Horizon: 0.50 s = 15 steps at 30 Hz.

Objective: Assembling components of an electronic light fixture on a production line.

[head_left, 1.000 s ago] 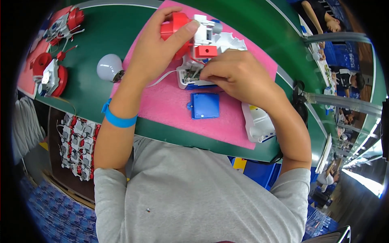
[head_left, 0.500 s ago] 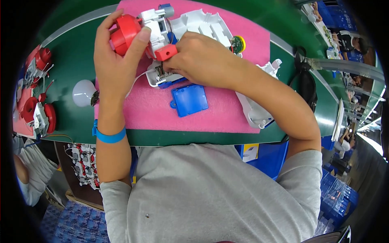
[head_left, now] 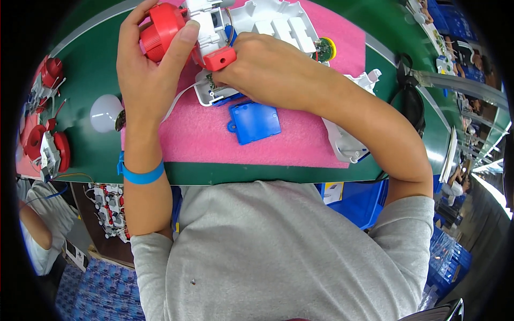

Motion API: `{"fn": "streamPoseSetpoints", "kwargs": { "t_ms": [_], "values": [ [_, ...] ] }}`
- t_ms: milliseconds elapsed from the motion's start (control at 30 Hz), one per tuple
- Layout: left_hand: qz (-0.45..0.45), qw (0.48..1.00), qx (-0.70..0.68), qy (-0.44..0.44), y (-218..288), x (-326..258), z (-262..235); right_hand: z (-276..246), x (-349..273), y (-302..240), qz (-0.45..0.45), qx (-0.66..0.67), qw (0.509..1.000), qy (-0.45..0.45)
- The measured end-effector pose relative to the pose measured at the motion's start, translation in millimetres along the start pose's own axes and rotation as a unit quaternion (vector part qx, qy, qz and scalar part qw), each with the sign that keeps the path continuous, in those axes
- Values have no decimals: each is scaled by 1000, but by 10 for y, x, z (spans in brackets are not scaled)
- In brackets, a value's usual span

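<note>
In my left hand (head_left: 147,72) is the red round housing (head_left: 167,24) of a toy-like assembly, fingers and thumb wrapped around it. A white mechanism (head_left: 210,33) with wires joins this housing, and a red block (head_left: 219,58) sticks out toward my right hand. My right hand (head_left: 259,61) is closed, knuckles up, beside the red block and over a white shell part (head_left: 205,92) holding a small circuit board. Its fingertips are hidden, so what they grip cannot be seen. Just below lies a blue rectangular cover (head_left: 256,123) on the pink mat (head_left: 203,142).
Behind my right hand lies a large white shell (head_left: 278,27), beside a yellow-rimmed circuit board (head_left: 325,49). Another white shell (head_left: 342,136) is under my right forearm. A white dome (head_left: 106,113) sits by my left wrist. Red-and-white assemblies (head_left: 49,147) stand at far left, near another person's arm (head_left: 36,227).
The whole view has shifted a little, so the table and its things sit slightly higher. Both hands keep nearly the same grip and place relative to the assembly.
</note>
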<state>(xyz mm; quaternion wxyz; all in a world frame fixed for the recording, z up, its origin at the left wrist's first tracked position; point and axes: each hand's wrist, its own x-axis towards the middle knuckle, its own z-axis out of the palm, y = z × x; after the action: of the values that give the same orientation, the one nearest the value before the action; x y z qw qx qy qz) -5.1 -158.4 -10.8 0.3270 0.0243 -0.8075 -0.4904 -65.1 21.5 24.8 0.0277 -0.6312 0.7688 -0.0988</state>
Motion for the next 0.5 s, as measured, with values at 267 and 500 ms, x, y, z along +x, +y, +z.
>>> {"fn": "streamPoseSetpoints", "kwargs": {
  "t_ms": [267, 500],
  "values": [
    [-77, 990, -119, -11, 327, 3, 52, 47, -34, 13, -26, -9, 999, 42],
    [-42, 995, -88, -30, 267, 26, -14, 90, 18, 40, -42, -10, 997, 56]
  ]
}}
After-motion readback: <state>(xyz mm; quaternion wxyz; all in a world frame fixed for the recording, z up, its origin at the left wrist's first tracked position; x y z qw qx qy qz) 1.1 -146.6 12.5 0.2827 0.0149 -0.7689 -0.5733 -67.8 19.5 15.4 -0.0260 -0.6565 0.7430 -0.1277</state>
